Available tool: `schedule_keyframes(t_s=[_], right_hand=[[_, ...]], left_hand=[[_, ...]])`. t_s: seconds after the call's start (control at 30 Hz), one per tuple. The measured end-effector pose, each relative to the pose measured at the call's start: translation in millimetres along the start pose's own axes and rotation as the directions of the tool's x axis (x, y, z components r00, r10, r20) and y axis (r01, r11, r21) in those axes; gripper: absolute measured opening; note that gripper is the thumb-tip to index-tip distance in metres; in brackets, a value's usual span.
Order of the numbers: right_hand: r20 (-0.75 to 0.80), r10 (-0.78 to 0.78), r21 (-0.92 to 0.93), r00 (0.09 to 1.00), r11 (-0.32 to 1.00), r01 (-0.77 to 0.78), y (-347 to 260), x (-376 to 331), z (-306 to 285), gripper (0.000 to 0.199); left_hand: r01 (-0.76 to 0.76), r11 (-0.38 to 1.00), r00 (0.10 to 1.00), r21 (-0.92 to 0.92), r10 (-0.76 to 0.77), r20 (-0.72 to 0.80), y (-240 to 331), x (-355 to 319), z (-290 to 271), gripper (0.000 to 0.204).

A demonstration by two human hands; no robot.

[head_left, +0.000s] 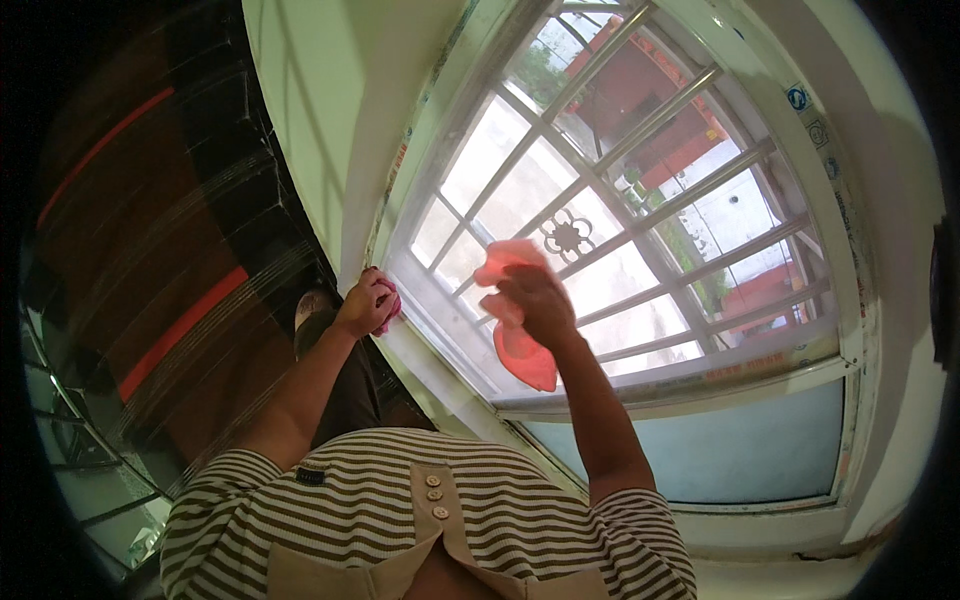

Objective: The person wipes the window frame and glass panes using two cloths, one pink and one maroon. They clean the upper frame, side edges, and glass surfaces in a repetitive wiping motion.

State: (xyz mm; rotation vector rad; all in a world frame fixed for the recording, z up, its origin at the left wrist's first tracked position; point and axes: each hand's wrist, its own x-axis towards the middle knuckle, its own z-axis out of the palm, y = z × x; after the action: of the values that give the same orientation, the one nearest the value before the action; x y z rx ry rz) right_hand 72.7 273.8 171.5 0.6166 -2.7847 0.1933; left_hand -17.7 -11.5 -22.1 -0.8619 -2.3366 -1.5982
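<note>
My right hand (543,308) is closed on a thin light-red cloth (526,360) in front of the window pane (470,345). Part of the cloth spreads above the fingers, and a loose end hangs below them. Slight blur hides whether it touches the glass. At the left edge of the white window frame (420,325), my left hand (360,306) is wrapped round a crumpled dark-pink cloth (390,303). Its knuckles rest by the frame's corner.
Metal bars with a flower-shaped ornament (567,236) stand behind the glass. Below the window is a frosted panel (720,445). To the left, dark brown steps with red strips (185,335) drop away beside a curved metal railing (75,430). A pale wall (330,110) adjoins the frame.
</note>
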Motion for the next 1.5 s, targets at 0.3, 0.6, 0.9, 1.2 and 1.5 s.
schedule_keyframes(t_s=[0.3,0.6,0.9,1.2,1.5], right_hand=[[-0.785,-0.248,-0.291,0.568,0.957,0.016,1.4,55.1,-215.3,0.061],[-0.473,-0.045,-0.256,0.88,0.963,-0.089,15.1,66.8,-59.6,0.025],[-0.267,0.031,-0.007,0.963,0.999,-0.034,-5.8,45.1,-62.9,0.026],[-0.784,-0.419,-0.524,0.459,0.842,-0.126,-4.6,116.1,-216.4,0.034],[-0.237,-0.154,-0.167,0.959,0.979,0.116,-21.7,117.8,-30.0,0.024]], left_hand=[[-0.051,0.997,0.998,0.063,0.052,-0.021,4.2,5.2,-4.3,0.01],[-0.045,0.997,0.999,0.056,0.046,-0.018,0.6,10.0,0.8,0.012],[0.003,1.0,1.0,0.022,-0.002,-0.006,0.6,8.2,-4.7,0.012],[-0.039,0.998,0.999,0.055,0.04,-0.031,1.6,9.4,-10.1,0.013],[-0.011,0.998,0.999,0.054,0.013,-0.041,3.2,5.9,-7.6,0.013]])
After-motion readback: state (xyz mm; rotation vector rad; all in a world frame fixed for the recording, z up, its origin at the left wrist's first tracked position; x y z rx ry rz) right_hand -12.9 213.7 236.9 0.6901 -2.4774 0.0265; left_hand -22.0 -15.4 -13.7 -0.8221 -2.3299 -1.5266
